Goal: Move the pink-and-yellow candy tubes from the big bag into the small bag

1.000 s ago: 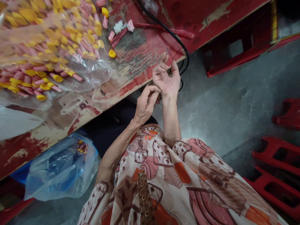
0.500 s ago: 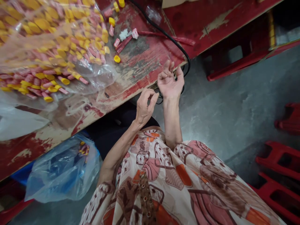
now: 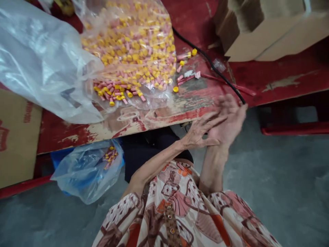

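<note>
My left hand (image 3: 199, 133) lies with its fingers stretched across the palm and wrist of my right hand (image 3: 227, 123). The right hand is turned palm up, its fingers apart and somewhat blurred. Neither hand holds anything that I can see. Both are at the front edge of the worn red table (image 3: 159, 116). Nearest to the right fingers is a black cable (image 3: 218, 72) that runs over the table. Beyond them lies a thin red strip (image 3: 239, 88). To the left is a clear plastic bag (image 3: 164, 99) full of small pink pieces with yellow caps.
Loose capped pieces and a yellow cap (image 3: 175, 89) lie beside the bag. Cardboard (image 3: 277, 41) stands at the back right, a carton (image 3: 15, 147) at the far left. Below the table hangs an open plastic bag (image 3: 84, 178) with some pieces inside. A red stool (image 3: 295, 128) is at right.
My hands were apart; now the left has opened and come onto the right. The right hand's fingers have straightened. The view has shifted left, showing more of the table and the cartons.
</note>
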Demonstrator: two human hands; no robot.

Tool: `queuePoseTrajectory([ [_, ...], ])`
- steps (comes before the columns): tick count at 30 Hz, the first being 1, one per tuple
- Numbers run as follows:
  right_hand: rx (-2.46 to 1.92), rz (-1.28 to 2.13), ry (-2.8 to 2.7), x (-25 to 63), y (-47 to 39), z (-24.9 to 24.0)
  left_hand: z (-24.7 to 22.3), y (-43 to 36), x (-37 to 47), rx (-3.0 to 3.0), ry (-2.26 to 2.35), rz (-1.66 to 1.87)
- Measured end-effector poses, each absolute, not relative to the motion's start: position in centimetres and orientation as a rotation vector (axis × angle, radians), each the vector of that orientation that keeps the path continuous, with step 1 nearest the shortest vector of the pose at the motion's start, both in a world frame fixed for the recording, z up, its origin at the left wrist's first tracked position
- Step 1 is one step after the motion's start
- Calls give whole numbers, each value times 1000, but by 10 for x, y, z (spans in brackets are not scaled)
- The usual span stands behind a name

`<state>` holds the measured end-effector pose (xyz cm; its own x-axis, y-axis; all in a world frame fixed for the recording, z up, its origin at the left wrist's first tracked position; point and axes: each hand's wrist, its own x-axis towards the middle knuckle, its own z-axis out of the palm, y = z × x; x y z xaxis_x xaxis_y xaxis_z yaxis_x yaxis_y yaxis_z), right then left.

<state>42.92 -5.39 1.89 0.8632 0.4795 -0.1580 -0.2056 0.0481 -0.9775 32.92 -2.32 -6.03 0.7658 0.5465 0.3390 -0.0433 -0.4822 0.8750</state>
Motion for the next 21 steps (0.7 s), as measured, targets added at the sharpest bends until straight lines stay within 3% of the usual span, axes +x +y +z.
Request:
queuePoseTrajectory([
  [3, -1384, 158, -371, 422, -61, 39, -71, -26, 333, 1618, 602, 534],
  [5, -1458, 94, -561, 414, -64, 39, -64, -30, 334, 1352, 650, 442],
  [9, -1641, 216, -1050, 406, -63, 12, -15, -25, 318, 997, 554, 439],
  [14, -1745, 278, -575, 412, -55, -19, 42, 11, 269, 960, 591, 803],
  [17, -1661, 374, -508, 397, -53, -17, 42, 34, 257, 1073, 740, 914],
  [21, -1561, 542, -614, 354, -43, -4, 32, 29, 265, 919, 600, 841],
])
